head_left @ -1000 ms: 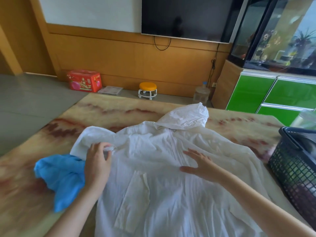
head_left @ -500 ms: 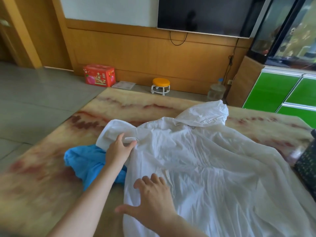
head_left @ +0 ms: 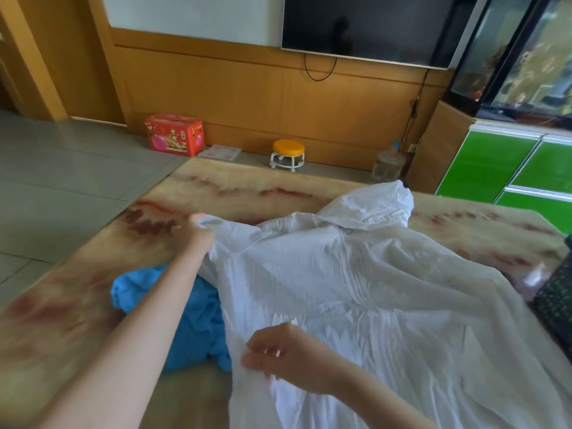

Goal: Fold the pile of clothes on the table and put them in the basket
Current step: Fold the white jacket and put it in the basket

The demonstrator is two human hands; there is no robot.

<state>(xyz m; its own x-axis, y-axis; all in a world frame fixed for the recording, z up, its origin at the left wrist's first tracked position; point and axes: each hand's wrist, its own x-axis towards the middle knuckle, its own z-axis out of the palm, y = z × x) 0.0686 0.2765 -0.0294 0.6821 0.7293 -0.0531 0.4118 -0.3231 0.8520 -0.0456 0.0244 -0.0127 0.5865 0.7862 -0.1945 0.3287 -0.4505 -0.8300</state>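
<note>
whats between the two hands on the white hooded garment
Head view: only wrinkled fabric of the white hooded garment runs from the left hand to the right hand; the crumpled blue cloth lies beside it.

A red cardboard box printed with peaches stands on the grey tiled floor against the orange-brown wooden wall panelling. Just beside it lies a flat pale printed packet. Further right are a low round orange-topped stool on a white wheeled base and a clear plastic water jug. A black flat screen hangs above, with a black cable loop under it. At right, a glass fish tank sits over glossy green cabinet doors.
</note>
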